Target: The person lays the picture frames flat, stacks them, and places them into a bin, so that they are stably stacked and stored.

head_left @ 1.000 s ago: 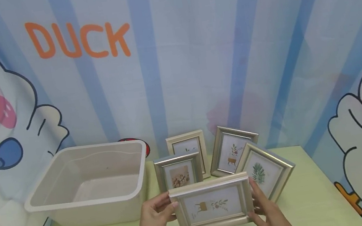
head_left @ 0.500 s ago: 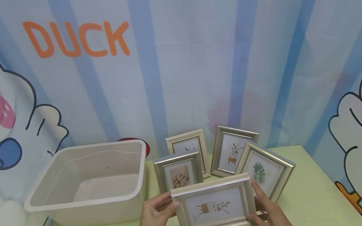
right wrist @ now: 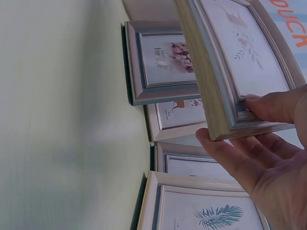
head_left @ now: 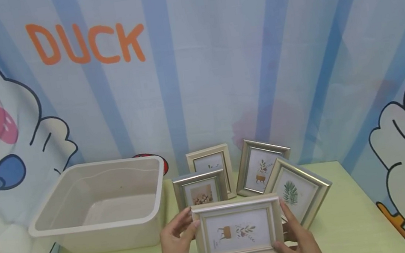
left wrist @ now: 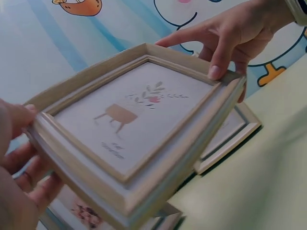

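Observation:
A pale champagne picture frame (head_left: 238, 231) is held up sideways above the table, its print of a brown pot and floral sprig turned on its side. My left hand (head_left: 176, 242) grips its left end, thumb on the front and fingers behind. At the opposite end my right hand (head_left: 300, 238) pinches the frame, with the thumb (right wrist: 273, 106) on the front border and the fingers underneath in the right wrist view. Just behind stand a frame with a flower photo (head_left: 201, 193) and a frame with a green leaf print (head_left: 293, 193), both partly covered by the held one.
A beige plastic tub (head_left: 101, 238) stands on the left of the pale green table (head_left: 355, 217). Two more picture frames stand at the back, a cream one (head_left: 228, 170) and a darker gold one (head_left: 247, 165). A printed duck curtain (head_left: 203, 78) hangs behind.
The held picture frame has tilted more upright and levelled, facing the head camera more squarely. Both hands have kept their hold and shifted slightly with it. The standing frames stay put.

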Motion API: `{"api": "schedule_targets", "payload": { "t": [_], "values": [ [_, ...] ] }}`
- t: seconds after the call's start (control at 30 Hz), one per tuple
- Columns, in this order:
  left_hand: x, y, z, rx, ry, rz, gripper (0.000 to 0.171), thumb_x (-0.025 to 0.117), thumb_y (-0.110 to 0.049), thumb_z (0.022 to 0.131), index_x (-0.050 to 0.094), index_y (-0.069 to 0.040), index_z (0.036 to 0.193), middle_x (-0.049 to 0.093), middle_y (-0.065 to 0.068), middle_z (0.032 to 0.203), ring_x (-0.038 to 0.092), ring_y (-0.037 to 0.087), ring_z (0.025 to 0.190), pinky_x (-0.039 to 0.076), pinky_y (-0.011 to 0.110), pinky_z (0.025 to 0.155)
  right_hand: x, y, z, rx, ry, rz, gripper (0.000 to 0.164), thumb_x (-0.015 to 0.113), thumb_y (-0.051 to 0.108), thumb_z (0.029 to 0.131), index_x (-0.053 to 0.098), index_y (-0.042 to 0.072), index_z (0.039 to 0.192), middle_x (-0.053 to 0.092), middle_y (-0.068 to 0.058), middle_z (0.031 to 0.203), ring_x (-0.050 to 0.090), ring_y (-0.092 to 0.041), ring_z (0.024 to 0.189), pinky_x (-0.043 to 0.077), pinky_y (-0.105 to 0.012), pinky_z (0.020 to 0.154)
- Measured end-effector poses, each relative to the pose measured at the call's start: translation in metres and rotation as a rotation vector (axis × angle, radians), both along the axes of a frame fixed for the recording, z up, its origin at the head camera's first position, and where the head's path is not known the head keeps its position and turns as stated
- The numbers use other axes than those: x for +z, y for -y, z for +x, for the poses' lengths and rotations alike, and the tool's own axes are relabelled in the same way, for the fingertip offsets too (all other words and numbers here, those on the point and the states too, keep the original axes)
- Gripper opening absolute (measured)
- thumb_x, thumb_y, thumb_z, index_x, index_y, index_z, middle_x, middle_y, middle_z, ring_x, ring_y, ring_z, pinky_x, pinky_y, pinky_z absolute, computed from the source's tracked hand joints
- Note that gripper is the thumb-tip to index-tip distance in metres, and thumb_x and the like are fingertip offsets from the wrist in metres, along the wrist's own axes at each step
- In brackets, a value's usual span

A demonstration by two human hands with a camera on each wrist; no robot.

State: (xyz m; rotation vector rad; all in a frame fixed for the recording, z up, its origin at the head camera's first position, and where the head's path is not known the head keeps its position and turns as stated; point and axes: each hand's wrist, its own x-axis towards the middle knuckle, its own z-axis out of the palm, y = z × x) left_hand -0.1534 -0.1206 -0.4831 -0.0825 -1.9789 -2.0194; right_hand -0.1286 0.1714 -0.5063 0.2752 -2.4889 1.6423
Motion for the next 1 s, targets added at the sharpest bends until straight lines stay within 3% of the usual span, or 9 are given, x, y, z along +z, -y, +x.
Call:
{"api": "schedule_targets", "payload": {
  "t": [0.13, 0.2, 0.37, 0.53, 0.67, 0.8, 0.9, 1.0],
  "values": [
    [-0.012, -0.002, 0.003, -0.069, -0.077, 0.051, 0.047, 0.064, 0.012, 0.086, 0.054, 0.014, 0.131, 0.071, -0.010, 0.105, 0.065, 0.003, 0.090, 0.057, 0.017, 0.080, 0.002, 0.000, 0.000, -0.022, 0.037, -0.016, 0.100, 0.076, -0.006, 0.078, 0.024, 0.018, 0.159, 0.070, -0.023, 0.101, 0.070, -0.006, 0.078, 0.063, -0.035, 0.060],
    [-0.015, -0.001, 0.004, -0.131, -0.092, 0.081, 0.051, 0.060, 0.014, 0.086, 0.049, 0.014, 0.135, 0.069, -0.013, 0.112, 0.064, 0.003, 0.095, 0.055, 0.016, 0.086, 0.003, -0.001, 0.000, -0.023, 0.054, -0.026, 0.099, 0.076, -0.007, 0.079, 0.024, 0.017, 0.159, 0.069, -0.025, 0.103, 0.072, -0.011, 0.079, 0.063, -0.035, 0.061],
    [-0.018, 0.002, 0.006, -0.254, -0.111, 0.099, 0.054, 0.057, 0.011, 0.089, 0.043, 0.013, 0.141, 0.066, -0.014, 0.122, 0.064, 0.005, 0.100, 0.055, 0.019, 0.089, 0.006, -0.004, 0.001, 0.004, 0.074, -0.051, 0.099, 0.075, -0.005, 0.081, 0.020, 0.017, 0.160, 0.067, -0.032, 0.107, 0.075, -0.026, 0.081, 0.064, -0.037, 0.062],
    [-0.023, 0.008, 0.006, -0.385, -0.152, 0.114, 0.058, 0.054, 0.013, 0.089, 0.039, 0.010, 0.145, 0.062, -0.015, 0.131, 0.063, 0.005, 0.104, 0.055, 0.021, 0.092, 0.000, -0.009, 0.002, 0.063, 0.035, -0.078, 0.100, 0.075, -0.002, 0.082, 0.016, 0.016, 0.161, 0.066, -0.037, 0.106, 0.073, -0.010, 0.080, 0.063, -0.032, 0.064],
    [-0.028, 0.015, 0.007, -0.574, -0.197, 0.160, 0.069, 0.051, 0.017, 0.087, 0.031, 0.005, 0.152, 0.054, -0.011, 0.143, 0.061, 0.007, 0.114, 0.055, 0.025, 0.096, -0.005, -0.014, 0.003, 0.108, 0.018, -0.092, 0.101, 0.075, -0.002, 0.083, 0.013, 0.016, 0.161, 0.065, -0.040, 0.107, 0.071, -0.003, 0.081, 0.062, -0.028, 0.065],
    [-0.031, 0.019, 0.007, -0.731, -0.203, 0.170, 0.080, 0.049, 0.019, 0.086, 0.016, 0.002, 0.157, 0.042, -0.010, 0.154, 0.054, 0.010, 0.130, 0.055, 0.032, 0.099, -0.003, -0.016, 0.003, 0.121, 0.082, -0.117, 0.101, 0.075, 0.001, 0.084, 0.012, 0.017, 0.161, 0.063, -0.041, 0.110, 0.072, -0.005, 0.081, 0.063, -0.033, 0.066],
    [-0.033, 0.020, 0.008, -0.752, -0.199, 0.130, 0.083, 0.050, 0.018, 0.086, 0.011, 0.002, 0.158, 0.036, -0.015, 0.158, 0.053, 0.010, 0.132, 0.055, 0.032, 0.099, -0.002, -0.017, 0.002, 0.118, 0.142, -0.131, 0.101, 0.075, 0.002, 0.084, 0.011, 0.015, 0.161, 0.063, -0.040, 0.112, 0.073, -0.010, 0.081, 0.064, -0.035, 0.067],
    [-0.034, 0.022, 0.008, -0.727, -0.202, 0.078, 0.082, 0.053, 0.017, 0.087, 0.012, 0.004, 0.157, 0.035, -0.017, 0.158, 0.057, 0.011, 0.125, 0.056, 0.030, 0.097, -0.002, -0.018, 0.001, 0.124, 0.186, -0.136, 0.102, 0.075, 0.002, 0.083, 0.010, 0.013, 0.160, 0.062, -0.041, 0.114, 0.074, -0.016, 0.083, 0.064, -0.035, 0.069]
  ]
}}
